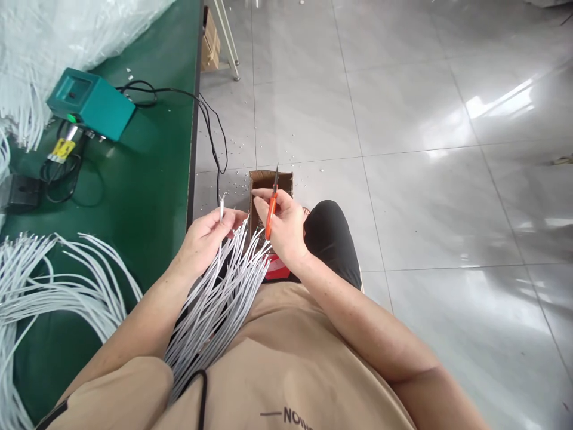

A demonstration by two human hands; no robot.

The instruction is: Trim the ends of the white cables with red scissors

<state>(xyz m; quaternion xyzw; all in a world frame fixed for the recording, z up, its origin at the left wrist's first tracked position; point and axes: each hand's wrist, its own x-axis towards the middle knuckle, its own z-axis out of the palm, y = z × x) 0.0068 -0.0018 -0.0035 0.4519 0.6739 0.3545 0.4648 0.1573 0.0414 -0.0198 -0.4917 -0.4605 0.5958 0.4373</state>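
Note:
Pinched in my left hand (210, 236) is one white cable (221, 209), its frayed end pointing up past the thumb. My right hand (286, 230) is closed around a pair of cutters with orange handles (270, 218); the dark jaws point away from me. The two hands are a short way apart, and the cutters do not touch the held cable. A thick bundle of white cables (219, 304) lies across my lap, its ends fanned out below both hands. Beneath the right hand stands an open cardboard box (257, 175), partly hidden by that hand.
On the left, a green table (165, 155) holds a teal power unit (96, 104) with black cords, more white cables (67, 286) and clear plastic wrapping (80, 30). A black cord hangs over its edge. Small white scraps dot the tiled floor (313, 119) around the box.

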